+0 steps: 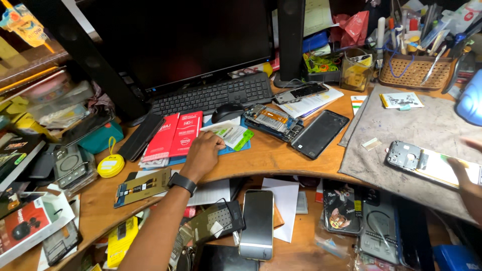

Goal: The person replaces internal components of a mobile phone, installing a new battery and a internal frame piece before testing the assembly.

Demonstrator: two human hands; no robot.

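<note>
Left hand (202,154): wrist in a black watch, laid palm-down on the red packets (174,134) near the desk (261,156) edge; fingers curled loosely over them, fingertips touching a white-green card (228,134), nothing gripped.
Right hand (468,176): at the frame's right edge, fingers steadying an opened phone (427,164) flat on the grey mat (427,125); whether they close around it cannot be told.
Between the hands: bare phone board (271,120), black phone (319,133) face-down. Behind: mouse (227,112), keyboard (213,94).

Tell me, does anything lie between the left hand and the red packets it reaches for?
Nothing visible does. The left hand already rests on the desk, its fingers beside the red packets and touching a white-green card.
</note>
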